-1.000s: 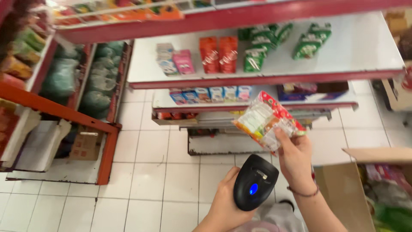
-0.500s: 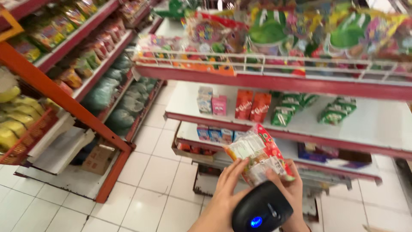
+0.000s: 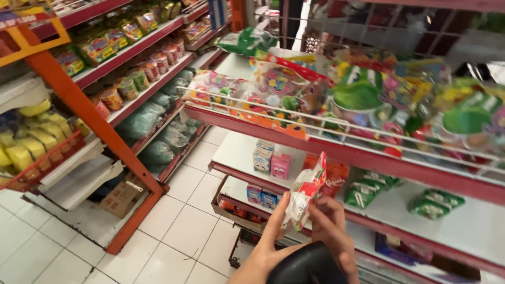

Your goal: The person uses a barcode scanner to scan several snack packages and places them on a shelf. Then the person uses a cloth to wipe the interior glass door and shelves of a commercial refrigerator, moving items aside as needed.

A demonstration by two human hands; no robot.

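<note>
A small snack packet (image 3: pixel 305 195), red, white and green, is held up edge-on in front of the shelves. My right hand (image 3: pixel 332 231) pinches its lower edge from the right. My left hand (image 3: pixel 269 243) comes up from below, and its stretched fingers touch the packet's left side. A black handheld scanner (image 3: pixel 307 265) sits low between my two wrists, against my left hand; its handle is cut off by the bottom edge of the view.
A red-edged white shelf unit (image 3: pixel 336 150) carries colourful toy packs behind a wire rail, with small boxes (image 3: pixel 272 160) and green packets (image 3: pixel 363 192) on the shelf below. On the left stands an orange rack (image 3: pixel 94 113) of jars and bagged goods. A cardboard box (image 3: pixel 122 197) lies on the white tiled floor.
The view has tilted up and moved closer to the shelves. The packet has turned edge-on, my left hand's fingers have reached it, and the scanner has dropped lower in the view.
</note>
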